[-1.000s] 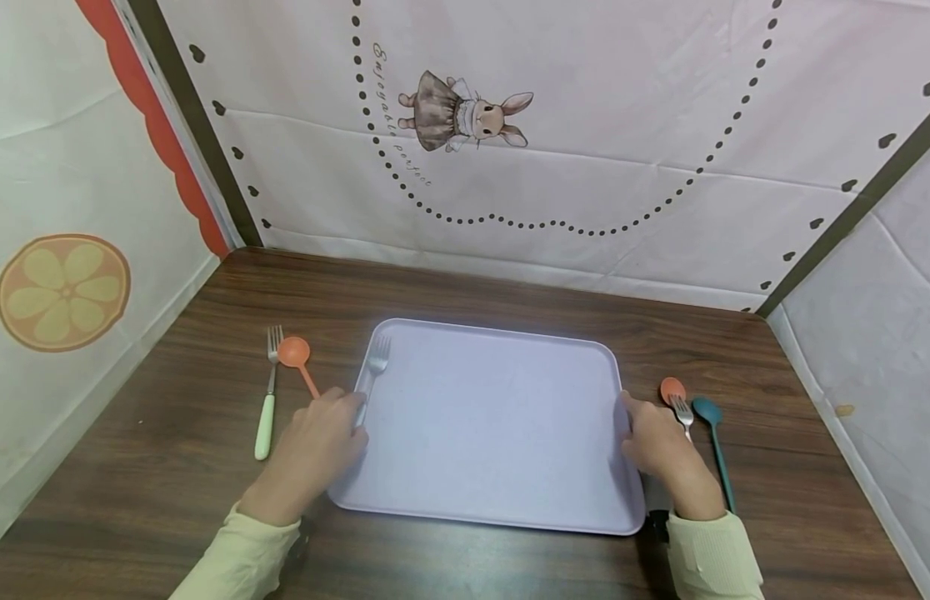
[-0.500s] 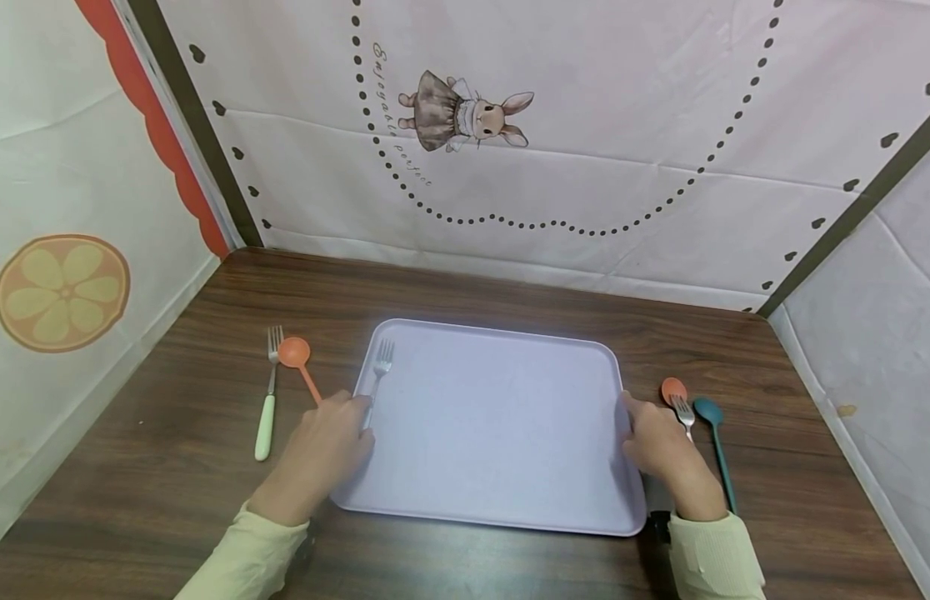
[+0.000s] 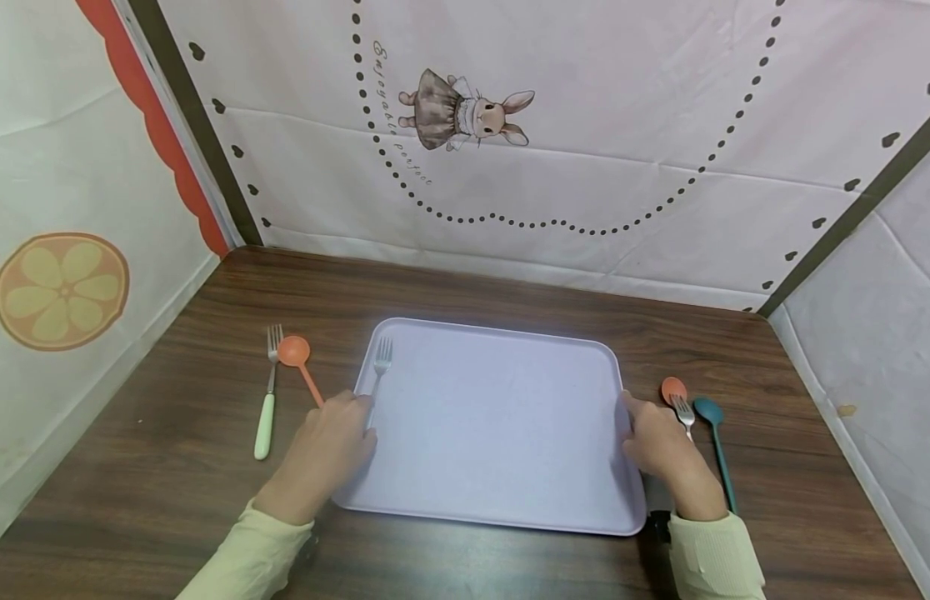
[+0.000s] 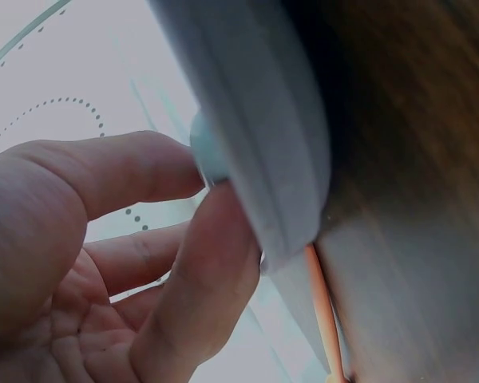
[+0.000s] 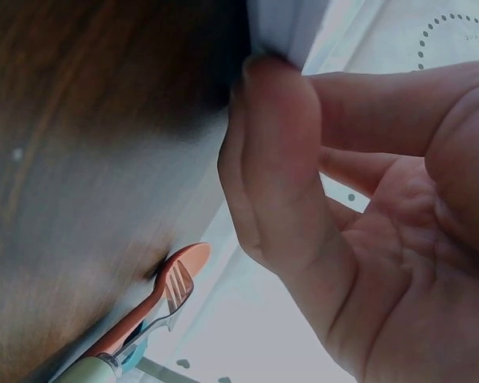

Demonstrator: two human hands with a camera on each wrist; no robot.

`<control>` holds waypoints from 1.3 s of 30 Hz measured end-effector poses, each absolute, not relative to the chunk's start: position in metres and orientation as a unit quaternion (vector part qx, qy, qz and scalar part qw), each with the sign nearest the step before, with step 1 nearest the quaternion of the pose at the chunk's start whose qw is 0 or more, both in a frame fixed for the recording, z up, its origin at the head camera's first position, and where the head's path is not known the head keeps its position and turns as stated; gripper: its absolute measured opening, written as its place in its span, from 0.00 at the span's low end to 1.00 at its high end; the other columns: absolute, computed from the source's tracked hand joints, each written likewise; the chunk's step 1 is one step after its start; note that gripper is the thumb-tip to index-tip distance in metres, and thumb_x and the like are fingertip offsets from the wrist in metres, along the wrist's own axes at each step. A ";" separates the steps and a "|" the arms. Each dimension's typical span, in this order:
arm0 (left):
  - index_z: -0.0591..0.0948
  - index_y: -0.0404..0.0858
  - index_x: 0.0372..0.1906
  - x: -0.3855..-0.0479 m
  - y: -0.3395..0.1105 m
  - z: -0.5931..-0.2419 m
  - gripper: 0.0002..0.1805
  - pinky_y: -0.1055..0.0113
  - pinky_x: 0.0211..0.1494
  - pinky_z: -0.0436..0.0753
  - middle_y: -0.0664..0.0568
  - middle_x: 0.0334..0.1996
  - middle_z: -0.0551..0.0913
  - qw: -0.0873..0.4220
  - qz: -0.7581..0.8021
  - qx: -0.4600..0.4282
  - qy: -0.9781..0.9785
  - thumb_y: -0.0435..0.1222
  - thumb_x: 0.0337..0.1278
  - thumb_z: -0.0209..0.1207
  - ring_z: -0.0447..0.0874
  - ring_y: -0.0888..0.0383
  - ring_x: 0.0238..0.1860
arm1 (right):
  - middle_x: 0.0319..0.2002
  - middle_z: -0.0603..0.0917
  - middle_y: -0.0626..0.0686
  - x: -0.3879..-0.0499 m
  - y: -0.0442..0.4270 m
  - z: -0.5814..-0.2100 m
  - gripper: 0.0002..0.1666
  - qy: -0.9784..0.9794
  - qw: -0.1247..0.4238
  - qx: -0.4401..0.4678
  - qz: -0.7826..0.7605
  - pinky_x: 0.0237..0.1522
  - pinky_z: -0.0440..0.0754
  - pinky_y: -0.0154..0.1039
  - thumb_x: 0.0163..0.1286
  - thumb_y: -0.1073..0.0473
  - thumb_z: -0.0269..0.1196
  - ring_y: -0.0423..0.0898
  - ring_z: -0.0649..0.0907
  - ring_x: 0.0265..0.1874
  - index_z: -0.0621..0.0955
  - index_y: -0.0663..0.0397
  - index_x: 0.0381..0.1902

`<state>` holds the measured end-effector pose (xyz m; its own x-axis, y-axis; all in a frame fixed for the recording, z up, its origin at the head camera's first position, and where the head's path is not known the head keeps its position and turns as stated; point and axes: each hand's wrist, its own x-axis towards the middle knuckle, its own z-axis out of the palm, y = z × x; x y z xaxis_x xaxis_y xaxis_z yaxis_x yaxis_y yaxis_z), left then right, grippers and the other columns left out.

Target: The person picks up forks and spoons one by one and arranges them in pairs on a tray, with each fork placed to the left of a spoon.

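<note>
- Far left: outer fork point(image 3: 264, 429), orange spoon point(image 3: 294, 352) on table point(image 3: 150, 483).
- Left hand point(image 3: 322, 454): pinching tray fork point(image 3: 381, 366) by its handle, at left rim. Probably light, stiff; handle maybe slick.
- Tray point(image 3: 495, 425): mid-table, likely light, rigid; best held mid short sides.
- Right hand point(image 3: 662, 446): pinching tray's right rim.
- Teal spoon point(image 3: 708, 409) beyond.

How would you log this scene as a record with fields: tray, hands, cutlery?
Centre: lavender tray on brown wooden table
On tray: silver-tined fork
Left hand: pinches that fork's handle at the left rim
Right hand: grips the tray's right rim
Left of tray: green-handled fork, orange spoon
Right of tray: third fork overlapping second orange spoon, teal spoon alongside
</note>
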<state>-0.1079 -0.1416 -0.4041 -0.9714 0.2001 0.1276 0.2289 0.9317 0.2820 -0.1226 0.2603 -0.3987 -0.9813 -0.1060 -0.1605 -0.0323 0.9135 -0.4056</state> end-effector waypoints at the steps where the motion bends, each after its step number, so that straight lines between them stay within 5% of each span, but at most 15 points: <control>1: 0.82 0.27 0.35 -0.108 -0.142 -0.404 0.08 0.52 0.21 0.77 0.42 0.24 0.76 0.048 -0.148 -0.109 -0.982 0.26 0.48 0.65 0.75 0.47 0.20 | 0.15 0.65 0.50 -0.123 0.260 -0.399 0.39 0.974 0.090 -0.036 -0.205 0.19 0.66 0.38 0.57 0.75 0.56 0.43 0.62 0.15 0.65 0.78 0.69; 8: 0.81 0.27 0.35 -0.109 -0.141 -0.404 0.08 0.52 0.21 0.78 0.42 0.24 0.76 0.053 -0.148 -0.112 -0.981 0.26 0.48 0.65 0.75 0.46 0.20 | 0.14 0.64 0.49 -0.123 0.260 -0.399 0.40 0.974 0.094 -0.034 -0.204 0.19 0.66 0.38 0.56 0.75 0.56 0.43 0.62 0.14 0.65 0.77 0.70; 17: 0.81 0.27 0.34 -0.109 -0.141 -0.403 0.07 0.54 0.20 0.77 0.43 0.24 0.74 0.051 -0.149 -0.110 -0.981 0.26 0.49 0.65 0.73 0.48 0.19 | 0.21 0.76 0.61 -0.123 0.259 -0.399 0.39 0.974 0.098 -0.027 -0.200 0.19 0.68 0.39 0.57 0.75 0.56 0.45 0.66 0.15 0.65 0.77 0.70; 29: 0.81 0.28 0.38 -0.108 -0.144 -0.397 0.10 0.53 0.20 0.76 0.44 0.25 0.74 0.054 -0.166 -0.105 -0.979 0.29 0.50 0.63 0.72 0.49 0.20 | 0.16 0.69 0.53 -0.123 0.260 -0.399 0.40 0.974 0.099 -0.029 -0.201 0.19 0.66 0.39 0.57 0.75 0.57 0.44 0.63 0.14 0.65 0.77 0.70; 36: 0.76 0.35 0.29 -0.109 -0.149 -0.398 0.05 0.53 0.17 0.72 0.46 0.22 0.71 0.087 -0.181 -0.108 -0.974 0.29 0.51 0.62 0.69 0.49 0.17 | 0.42 0.82 0.72 -0.124 0.259 -0.398 0.40 0.976 0.101 -0.027 -0.191 0.21 0.70 0.40 0.57 0.75 0.58 0.50 0.74 0.21 0.65 0.78 0.70; 39: 0.76 0.35 0.28 -0.109 -0.150 -0.397 0.04 0.52 0.17 0.73 0.45 0.23 0.72 0.094 -0.184 -0.106 -0.973 0.30 0.51 0.61 0.70 0.48 0.16 | 0.38 0.82 0.72 -0.124 0.259 -0.397 0.40 0.976 0.103 -0.025 -0.191 0.21 0.69 0.40 0.57 0.75 0.58 0.49 0.73 0.20 0.65 0.77 0.70</control>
